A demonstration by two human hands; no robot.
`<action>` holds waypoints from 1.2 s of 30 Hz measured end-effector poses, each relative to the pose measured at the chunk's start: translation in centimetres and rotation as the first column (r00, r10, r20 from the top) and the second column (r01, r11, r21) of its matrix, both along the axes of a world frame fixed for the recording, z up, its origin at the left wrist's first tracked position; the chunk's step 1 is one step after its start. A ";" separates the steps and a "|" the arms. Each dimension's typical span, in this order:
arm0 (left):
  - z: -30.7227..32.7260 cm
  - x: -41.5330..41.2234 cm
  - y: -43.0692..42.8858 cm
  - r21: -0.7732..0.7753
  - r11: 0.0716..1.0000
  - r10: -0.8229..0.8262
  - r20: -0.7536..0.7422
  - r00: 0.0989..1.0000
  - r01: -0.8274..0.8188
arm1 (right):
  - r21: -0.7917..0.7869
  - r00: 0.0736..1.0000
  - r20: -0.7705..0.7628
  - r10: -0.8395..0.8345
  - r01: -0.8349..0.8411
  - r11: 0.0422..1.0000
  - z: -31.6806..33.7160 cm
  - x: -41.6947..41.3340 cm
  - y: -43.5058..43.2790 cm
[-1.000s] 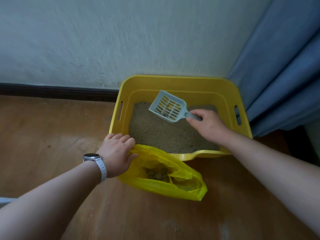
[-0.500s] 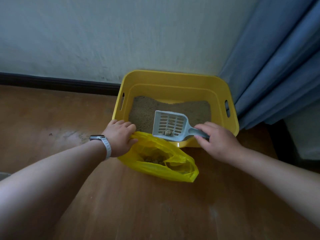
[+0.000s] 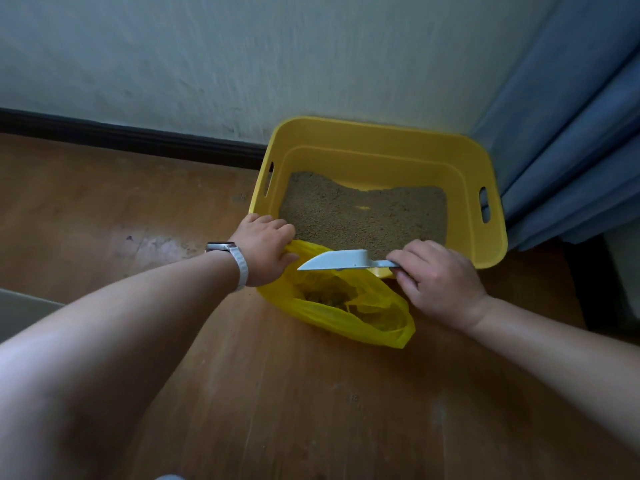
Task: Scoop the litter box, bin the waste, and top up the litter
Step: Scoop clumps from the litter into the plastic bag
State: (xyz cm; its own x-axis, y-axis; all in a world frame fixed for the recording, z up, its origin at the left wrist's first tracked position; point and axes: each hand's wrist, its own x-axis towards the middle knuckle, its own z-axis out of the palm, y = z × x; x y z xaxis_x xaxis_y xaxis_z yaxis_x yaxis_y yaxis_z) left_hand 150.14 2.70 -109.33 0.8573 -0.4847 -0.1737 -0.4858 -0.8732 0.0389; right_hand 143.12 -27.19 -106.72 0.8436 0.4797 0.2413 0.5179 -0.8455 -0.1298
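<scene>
Smooth grey scoop point(image 3: 337, 261) edge-on above crinkled yellow bag point(image 3: 367, 317).

Wooden floor point(image 3: 311, 410), yellow litter box point(image 3: 491, 237) and yellow bag point(image 3: 381, 327) on it

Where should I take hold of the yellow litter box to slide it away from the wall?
Take the litter box by the cut-out slots high in its side walls, left slot and right slot, one hand from each side, fingers hooked in from outside. Its far side is close to the room wall, and the yellow bag sits at its near rim.
</scene>
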 end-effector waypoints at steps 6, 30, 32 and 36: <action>-0.3 0.1 0.0 -0.004 1.000 -0.007 0.017 1.000 0.007 | 0.037 0.996 0.078 0.037 -0.040 0.999 -0.7 0.2 0.2; -1.0 0.6 0.8 -0.108 0.985 -0.122 0.104 0.987 0.134 | -0.712 0.923 -0.199 -0.328 0.093 0.696 4.2 16.9 -8.6; -1.0 0.6 0.8 -0.111 0.982 -0.133 0.154 0.979 0.151 | -0.785 0.941 -0.205 -0.270 0.006 0.619 3.6 18.6 -8.7; -1.7 0.8 0.9 -0.097 0.982 -0.144 0.167 0.975 0.161 | -0.884 0.985 -0.145 -0.094 -0.086 0.460 2.3 21.3 -7.4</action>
